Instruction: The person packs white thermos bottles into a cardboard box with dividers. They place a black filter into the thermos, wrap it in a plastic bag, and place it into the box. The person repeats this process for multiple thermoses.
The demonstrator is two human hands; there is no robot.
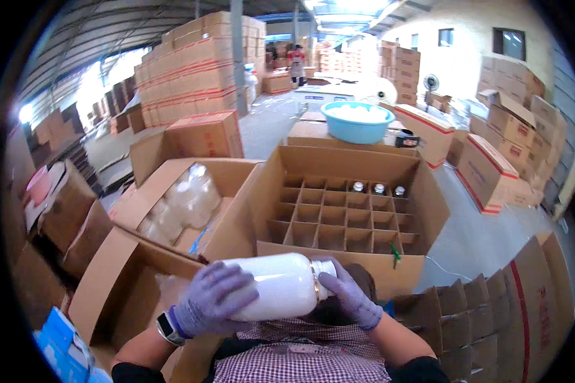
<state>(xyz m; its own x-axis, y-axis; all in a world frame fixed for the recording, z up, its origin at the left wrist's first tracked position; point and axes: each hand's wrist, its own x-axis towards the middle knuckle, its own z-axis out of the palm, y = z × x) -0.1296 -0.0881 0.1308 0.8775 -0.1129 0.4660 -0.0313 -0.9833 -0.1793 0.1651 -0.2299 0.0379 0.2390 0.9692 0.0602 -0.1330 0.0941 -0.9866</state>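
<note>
from my head view, the white bottle (278, 284) is held on its side, just on the near side of the divided carton (351, 163). my left hand (218, 297) is half-curled over its base end; my right hand (351, 297) grips the neck end, thumb showing, other fingers mostly hidden. three bottle tops (379, 189) occupy the carton's far-right cells; beyond it sits a blue basin (358, 131).
</note>
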